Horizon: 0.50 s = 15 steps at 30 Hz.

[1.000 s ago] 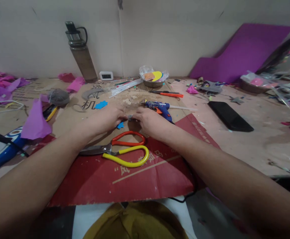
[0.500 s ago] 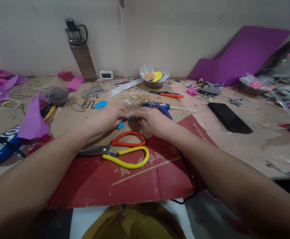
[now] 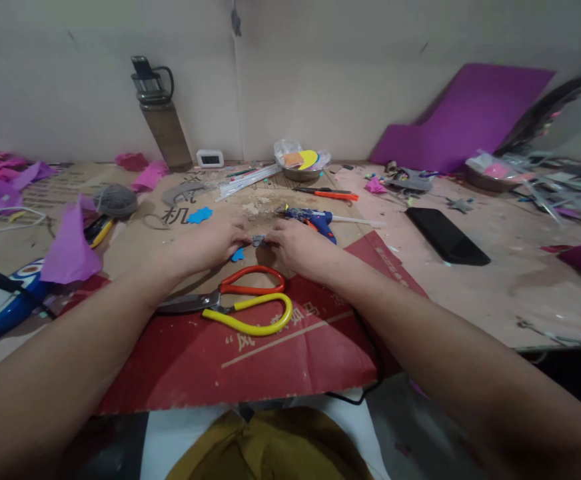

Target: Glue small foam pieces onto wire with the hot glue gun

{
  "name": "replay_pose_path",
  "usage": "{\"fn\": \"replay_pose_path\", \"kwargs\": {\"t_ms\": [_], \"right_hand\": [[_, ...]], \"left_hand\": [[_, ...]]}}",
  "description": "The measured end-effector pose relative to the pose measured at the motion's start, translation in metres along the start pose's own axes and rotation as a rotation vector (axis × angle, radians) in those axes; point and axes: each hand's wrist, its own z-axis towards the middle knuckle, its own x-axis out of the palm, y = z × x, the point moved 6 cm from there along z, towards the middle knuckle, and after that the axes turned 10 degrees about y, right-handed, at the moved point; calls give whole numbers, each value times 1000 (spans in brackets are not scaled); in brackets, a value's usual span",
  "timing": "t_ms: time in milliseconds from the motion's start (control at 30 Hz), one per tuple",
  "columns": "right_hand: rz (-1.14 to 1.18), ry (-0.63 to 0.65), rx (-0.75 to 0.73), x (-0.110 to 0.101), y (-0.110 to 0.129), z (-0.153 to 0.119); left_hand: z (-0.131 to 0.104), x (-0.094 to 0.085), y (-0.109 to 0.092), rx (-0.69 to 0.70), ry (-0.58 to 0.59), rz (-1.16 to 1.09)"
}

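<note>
Between my two hands is a small grey piece (image 3: 258, 240), too small to identify. My left hand (image 3: 215, 241) pinches its left side, and my right hand (image 3: 298, 245) has its fingertips closed on the right side. A blue paper cutout (image 3: 238, 255) lies just under my left fingers, with another blue cutout (image 3: 199, 215) beyond that hand. Scissors (image 3: 250, 303) with one red and one yellow handle rest nearer my body. Behind my right hand lies a blue glue gun (image 3: 315, 220) with a white glue stick in its back end.
Red-printed cardboard (image 3: 280, 367) covers the table front. A phone (image 3: 445, 235) lies right. At the back stand a bottle (image 3: 163, 127), a small clock (image 3: 210, 159) and a bowl (image 3: 303, 175). Grey yarn (image 3: 115, 200) and purple paper (image 3: 70, 247) lie left; an orange-handled cutter (image 3: 333, 195) lies beyond the glue gun.
The view has tilted and shifted slightly. My fingers have moved a little, and more of the grey piece shows between them. The scissors and glue gun rest where they were.
</note>
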Motion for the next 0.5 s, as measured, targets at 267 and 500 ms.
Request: {"fn": "replay_pose_path", "kwargs": {"t_ms": [267, 500], "right_hand": [[72, -53, 45, -11, 4, -5], [91, -61, 15, -11, 4, -7]], "left_hand": [[-3, 1, 2, 20, 48, 54], [-4, -1, -2, 6, 70, 46]]}}
